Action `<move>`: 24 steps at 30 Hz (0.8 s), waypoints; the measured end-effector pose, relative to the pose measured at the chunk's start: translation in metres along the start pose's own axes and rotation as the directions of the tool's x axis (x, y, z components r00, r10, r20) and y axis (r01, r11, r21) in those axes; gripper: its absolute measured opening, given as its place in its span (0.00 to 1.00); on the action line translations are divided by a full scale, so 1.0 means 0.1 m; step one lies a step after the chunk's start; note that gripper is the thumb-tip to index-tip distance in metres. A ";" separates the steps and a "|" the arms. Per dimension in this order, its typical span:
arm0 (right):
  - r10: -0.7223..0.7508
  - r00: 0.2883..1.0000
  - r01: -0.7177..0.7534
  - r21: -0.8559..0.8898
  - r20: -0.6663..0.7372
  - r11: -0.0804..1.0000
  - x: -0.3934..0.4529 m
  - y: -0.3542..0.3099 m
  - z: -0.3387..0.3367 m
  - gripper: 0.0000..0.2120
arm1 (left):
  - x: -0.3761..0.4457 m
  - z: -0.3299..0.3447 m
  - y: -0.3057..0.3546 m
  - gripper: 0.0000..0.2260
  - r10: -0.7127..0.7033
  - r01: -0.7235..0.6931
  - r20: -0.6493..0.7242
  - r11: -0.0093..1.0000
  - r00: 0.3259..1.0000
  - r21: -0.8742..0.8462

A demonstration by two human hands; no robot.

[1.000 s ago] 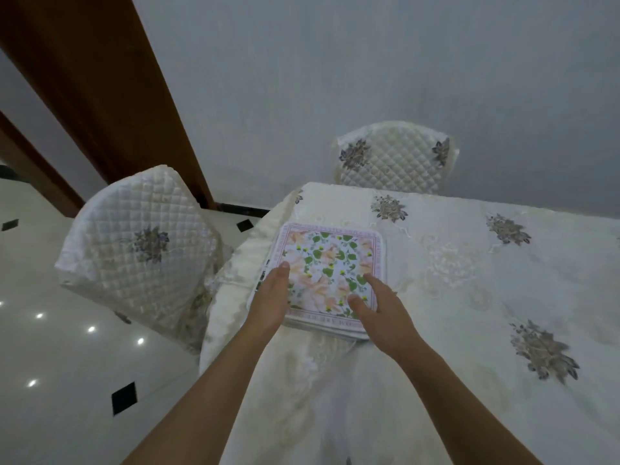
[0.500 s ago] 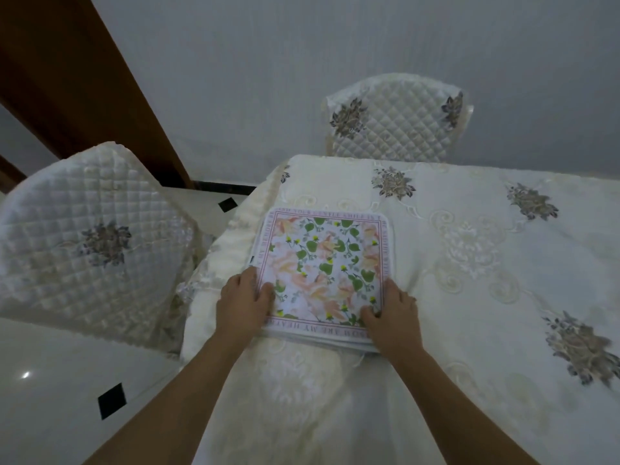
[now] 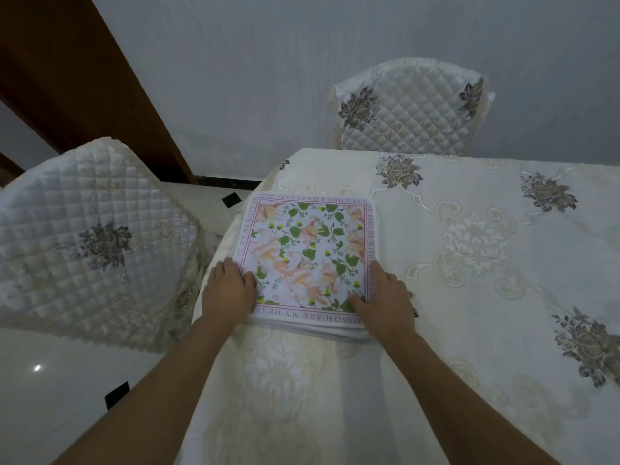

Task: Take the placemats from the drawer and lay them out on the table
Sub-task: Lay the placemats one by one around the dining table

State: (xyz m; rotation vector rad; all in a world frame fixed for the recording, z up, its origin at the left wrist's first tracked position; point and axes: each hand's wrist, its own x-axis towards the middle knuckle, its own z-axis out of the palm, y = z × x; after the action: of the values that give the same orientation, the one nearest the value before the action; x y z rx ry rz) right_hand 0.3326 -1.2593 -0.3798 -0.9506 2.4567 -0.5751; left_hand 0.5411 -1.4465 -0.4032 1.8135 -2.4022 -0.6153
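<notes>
Now the placemats (image 3: 307, 260) lie stacked at the worktop (image 3: 469, 297) corner, toward 9 o'clock. Left hand (image 3: 228, 290) and right hand (image 3: 385, 297) grip the near corners; better peel only the top one.

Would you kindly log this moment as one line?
stage: placemats stacked at table corner | left hand: on stack's near-left edge | right hand: on near-right edge | spread: not yet
</notes>
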 end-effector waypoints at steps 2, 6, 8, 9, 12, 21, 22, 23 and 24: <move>0.022 1.000 -0.022 0.052 -0.004 0.998 0.04 -0.01 0.02 0.39 | 0.06 -0.05 0.01 0.18 -0.011 0.011 0.019 1.000 1.000 -0.008; 0.040 0.999 -0.034 0.161 -0.035 0.986 0.06 0.00 0.03 0.36 | 0.08 -0.10 0.01 0.17 -0.039 0.038 -0.026 0.998 0.999 -0.041; 0.065 0.998 -0.058 0.226 -0.022 0.972 0.09 0.00 0.03 0.35 | 0.06 -0.12 0.01 0.18 -0.037 0.035 -0.085 0.999 0.996 -0.025; 0.088 0.996 -0.080 0.260 -0.018 0.962 0.10 0.00 0.03 0.35 | 0.05 -0.13 0.02 0.19 -0.037 0.035 -0.107 0.999 0.994 -0.028; 0.116 0.993 -0.107 0.247 -0.025 0.963 0.13 0.03 0.08 0.30 | 0.01 -0.16 0.07 0.19 -0.010 0.008 -0.142 1.000 0.990 -0.014; 0.124 0.990 -0.100 0.287 -0.065 0.953 0.08 0.07 0.10 0.13 | -0.15 -0.22 0.09 0.16 0.048 -0.082 -0.244 0.988 0.969 -0.130; 0.108 0.990 -0.078 0.280 -0.095 0.957 0.08 0.09 0.09 0.11 | -0.15 -0.23 0.09 0.13 0.047 -0.093 -0.272 0.983 0.961 -0.159; 0.091 0.987 -0.053 0.265 -0.132 0.963 0.08 0.10 0.07 0.08 | -0.16 -0.24 0.10 0.09 0.037 -0.099 -0.288 0.974 0.957 -0.203; 0.074 0.983 -0.030 0.252 -0.168 0.967 0.06 0.12 0.05 0.06 | -0.17 -0.27 0.12 0.07 0.019 -0.100 -0.288 0.958 0.957 -0.267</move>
State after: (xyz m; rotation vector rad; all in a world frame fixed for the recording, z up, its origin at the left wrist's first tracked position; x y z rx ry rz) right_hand 0.3248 -1.2565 -0.3914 -0.7606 2.4762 -0.9601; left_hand 0.5432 -1.4349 -0.3709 1.5854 -2.0583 -0.6061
